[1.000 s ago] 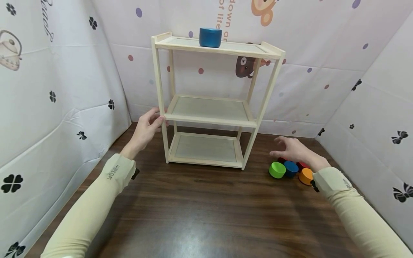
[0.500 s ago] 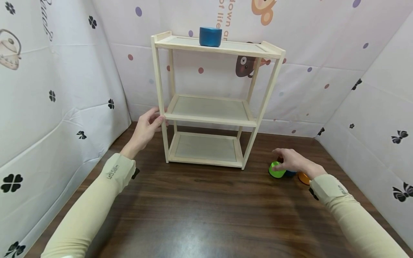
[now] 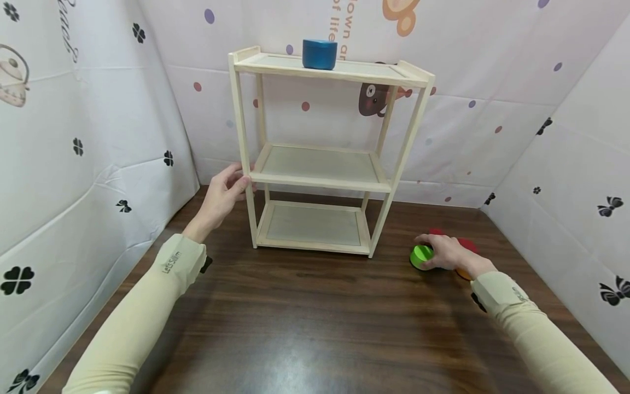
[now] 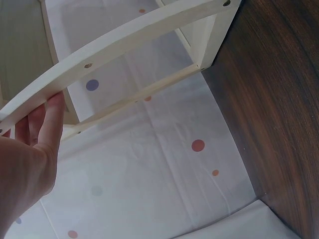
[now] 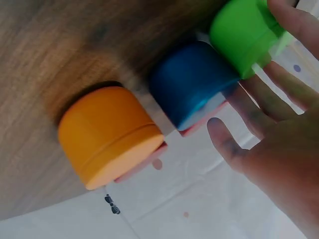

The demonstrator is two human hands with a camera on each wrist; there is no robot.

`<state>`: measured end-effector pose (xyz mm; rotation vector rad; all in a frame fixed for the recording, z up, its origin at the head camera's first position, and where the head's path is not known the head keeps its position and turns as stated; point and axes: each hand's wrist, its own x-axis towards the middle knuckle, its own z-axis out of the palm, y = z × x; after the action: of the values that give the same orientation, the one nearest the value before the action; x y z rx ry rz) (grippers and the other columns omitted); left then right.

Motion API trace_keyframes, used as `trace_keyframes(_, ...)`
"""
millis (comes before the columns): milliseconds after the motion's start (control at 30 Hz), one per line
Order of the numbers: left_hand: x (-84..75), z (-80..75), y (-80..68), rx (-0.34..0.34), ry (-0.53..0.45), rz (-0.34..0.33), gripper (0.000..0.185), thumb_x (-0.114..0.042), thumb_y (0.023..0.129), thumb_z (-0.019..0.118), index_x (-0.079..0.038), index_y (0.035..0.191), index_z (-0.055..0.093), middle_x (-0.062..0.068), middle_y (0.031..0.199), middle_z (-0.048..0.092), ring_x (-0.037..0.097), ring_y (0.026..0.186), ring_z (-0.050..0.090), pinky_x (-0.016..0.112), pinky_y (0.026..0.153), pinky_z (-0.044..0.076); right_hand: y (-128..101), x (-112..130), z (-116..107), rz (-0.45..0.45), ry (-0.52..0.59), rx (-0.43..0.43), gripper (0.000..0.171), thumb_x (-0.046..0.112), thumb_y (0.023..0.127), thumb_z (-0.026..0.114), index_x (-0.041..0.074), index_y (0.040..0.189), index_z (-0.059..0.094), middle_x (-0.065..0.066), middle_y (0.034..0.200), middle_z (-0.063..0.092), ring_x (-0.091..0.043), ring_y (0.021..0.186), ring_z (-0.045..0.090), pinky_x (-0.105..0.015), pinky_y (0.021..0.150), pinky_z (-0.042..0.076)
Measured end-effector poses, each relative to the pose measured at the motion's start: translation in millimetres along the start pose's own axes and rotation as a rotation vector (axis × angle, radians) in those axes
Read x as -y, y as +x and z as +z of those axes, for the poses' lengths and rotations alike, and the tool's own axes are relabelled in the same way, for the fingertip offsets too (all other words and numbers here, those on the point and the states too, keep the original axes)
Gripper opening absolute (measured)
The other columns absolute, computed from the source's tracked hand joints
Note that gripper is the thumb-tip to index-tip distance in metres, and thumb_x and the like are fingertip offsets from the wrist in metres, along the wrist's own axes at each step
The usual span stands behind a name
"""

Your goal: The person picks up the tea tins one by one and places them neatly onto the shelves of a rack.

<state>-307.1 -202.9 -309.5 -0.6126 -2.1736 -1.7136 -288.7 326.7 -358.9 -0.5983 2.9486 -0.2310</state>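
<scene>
A pale wooden three-tier shelf (image 3: 320,182) stands upright on the brown table. At its left front post, my left hand (image 3: 222,197) holds on, thumb in front and fingers behind; the left wrist view shows the fingers (image 4: 52,119) against the wood. My right hand (image 3: 447,253) is around a round lime-green tin (image 3: 420,257) on the table, thumb on the near side and fingers on the far side. In the right wrist view a blue tin (image 5: 192,82) sits beside the green one, partly under the fingers. Atop the shelf stands another blue tin (image 3: 320,54).
An orange tin (image 5: 109,132) stands near the right wrist, with red tins (image 3: 467,244) behind, partly hidden. White printed cloth (image 3: 556,164) walls the table on the left, back and right. The brown tabletop (image 3: 305,317) stretches in front of the shelf.
My right hand has come down and toward me, from above the red tins to around the green tin. The left hand keeps its hold on the shelf post.
</scene>
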Motion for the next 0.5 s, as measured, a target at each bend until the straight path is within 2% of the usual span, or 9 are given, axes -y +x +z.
trace_keyframes(200,0.6,0.1,0.6,0.000,-0.005,0.001,0.042,-0.024,0.101,0.050,-0.003,0.136,0.050,0.027,0.108,0.059,0.024,0.097,0.066,0.041,0.087,0.060,0.4,-4.8,7.0,0.013,-0.019,-0.011,0.068,0.023,0.072,0.083,0.000,0.129,0.056,-0.018,0.113,0.063,-0.026,0.089,0.056,-0.051,0.074,0.045)
trace_keyframes(333,0.9,-0.1,0.4,0.002,0.000,0.002,0.041,-0.024,0.101,0.050,-0.003,0.136,0.050,0.027,0.109,0.059,0.024,0.097,0.066,0.039,0.087,0.060,1.8,-6.5,9.8,0.022,-0.007,-0.010,0.069,0.021,0.071,0.083,-0.002,0.130,0.055,-0.017,0.109,0.064,-0.026,0.088,0.056,-0.053,0.076,0.046)
trace_keyframes(500,0.9,0.1,0.3,0.002,-0.007,0.000,0.041,-0.024,0.101,0.050,-0.004,0.137,0.050,0.026,0.109,0.059,0.022,0.097,0.066,0.040,0.087,0.060,1.7,-6.6,10.3,0.035,0.010,-0.018,0.069,0.022,0.072,0.084,-0.003,0.128,0.054,-0.019,0.111,0.063,-0.026,0.089,0.057,-0.046,0.075,0.050)
